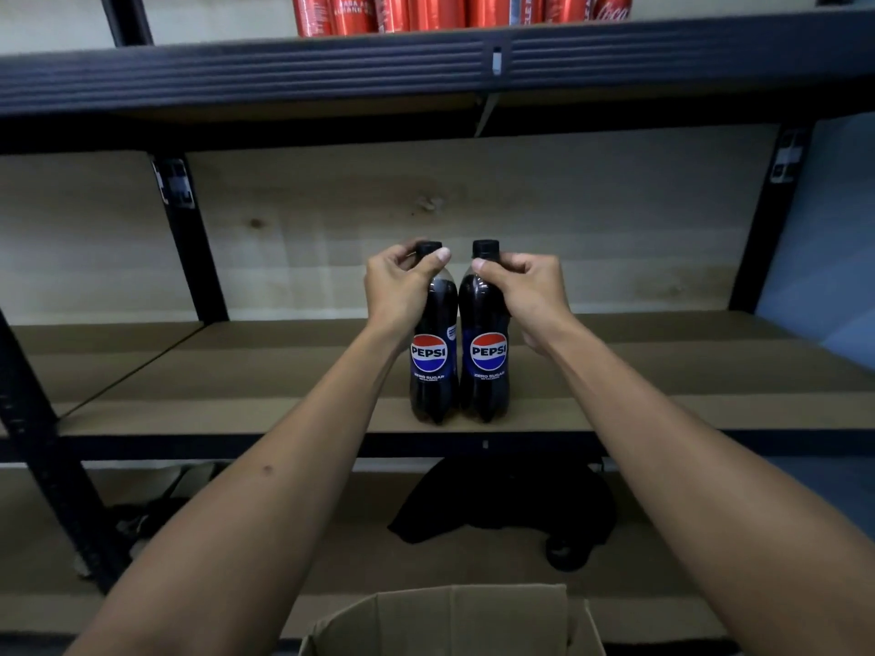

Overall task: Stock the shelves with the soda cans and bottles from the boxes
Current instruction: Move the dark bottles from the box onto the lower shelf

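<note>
Two black Pepsi Zero Sugar bottles stand upright side by side near the front edge of the middle shelf (236, 381). My left hand (402, 286) grips the neck of the left bottle (433, 371) just under its black cap. My right hand (525, 288) grips the neck of the right bottle (487, 371) the same way. Both labels face me. The bottles touch or nearly touch each other.
Several red Coca-Cola cans (454, 11) line the upper shelf. An open cardboard box (454, 617) sits below me at the bottom edge. A black cloth (506, 504) lies on the lower shelf. Black uprights (189, 239) frame the shelving.
</note>
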